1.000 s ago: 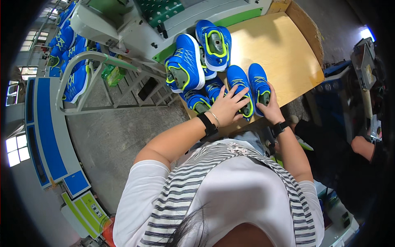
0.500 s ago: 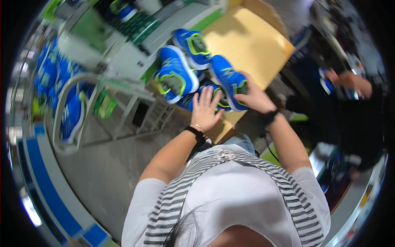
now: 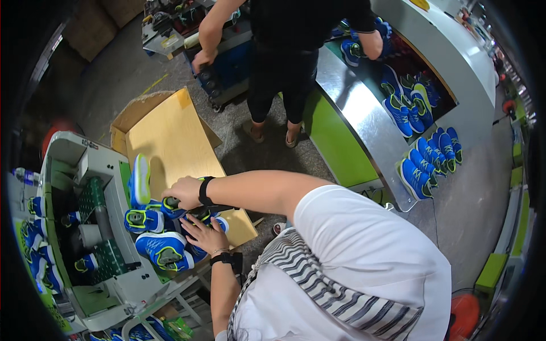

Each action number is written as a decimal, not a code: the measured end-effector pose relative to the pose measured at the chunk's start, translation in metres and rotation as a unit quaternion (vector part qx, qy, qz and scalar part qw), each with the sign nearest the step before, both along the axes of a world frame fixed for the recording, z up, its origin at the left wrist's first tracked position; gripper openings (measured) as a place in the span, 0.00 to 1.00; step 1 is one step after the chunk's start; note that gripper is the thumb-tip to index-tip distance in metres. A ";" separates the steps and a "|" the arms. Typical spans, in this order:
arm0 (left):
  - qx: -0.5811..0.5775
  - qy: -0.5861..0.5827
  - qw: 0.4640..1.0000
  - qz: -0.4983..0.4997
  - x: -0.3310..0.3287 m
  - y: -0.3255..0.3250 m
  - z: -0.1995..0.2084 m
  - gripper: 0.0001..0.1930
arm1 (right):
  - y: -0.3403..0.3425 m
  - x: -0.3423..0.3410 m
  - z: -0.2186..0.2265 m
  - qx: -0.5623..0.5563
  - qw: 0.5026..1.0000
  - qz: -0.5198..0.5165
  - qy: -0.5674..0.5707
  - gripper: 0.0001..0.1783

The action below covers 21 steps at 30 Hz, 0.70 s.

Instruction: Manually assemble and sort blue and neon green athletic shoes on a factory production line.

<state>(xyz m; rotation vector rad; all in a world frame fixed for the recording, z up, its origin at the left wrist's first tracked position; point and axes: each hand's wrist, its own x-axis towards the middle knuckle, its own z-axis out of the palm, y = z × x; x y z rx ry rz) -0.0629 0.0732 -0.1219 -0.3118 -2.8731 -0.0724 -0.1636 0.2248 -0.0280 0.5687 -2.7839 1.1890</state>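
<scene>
Several blue sneakers with lime-green trim are heaped at the near left part of a tan board table. My right hand [image 3: 185, 193] reaches across, its fingers curled over the collar of a blue sneaker [image 3: 170, 210] that it partly hides. My left hand [image 3: 206, 234] lies with fingers spread against the sneakers just nearer to me. Left of the hands sit another sneaker [image 3: 145, 220] and a larger-looking one [image 3: 162, 249] with its grey-green inside showing. Behind my right hand a sneaker [image 3: 140, 179] leans up with its pale sole showing.
The tan board table [image 3: 170, 133] has a cardboard flap [image 3: 128, 111] at its far end. A white machine [image 3: 133, 278] with green rollers borders it on the left. A co-worker in black [image 3: 290, 40] stands ahead, beside a metal-edged bench [image 3: 347, 79] holding more blue sneakers [image 3: 418, 167].
My view has swung to the right, bringing the co-worker and bench into the middle. My right arm now stretches leftward over the heap; my left hand stays against the sneakers.
</scene>
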 end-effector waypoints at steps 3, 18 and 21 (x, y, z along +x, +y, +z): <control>-0.023 0.002 1.000 0.002 -0.003 -0.006 -0.001 0.39 | -0.001 -0.025 -0.022 -0.056 0.998 0.030 0.004 0.31; -0.036 -0.086 0.996 0.008 -0.008 -0.013 0.013 0.34 | 0.346 0.286 -0.101 -0.147 0.786 -0.580 -0.154 0.22; 0.088 -0.046 0.994 -0.038 0.004 -0.010 0.013 0.35 | 0.483 0.419 -0.182 -0.178 0.581 -0.791 -0.076 0.19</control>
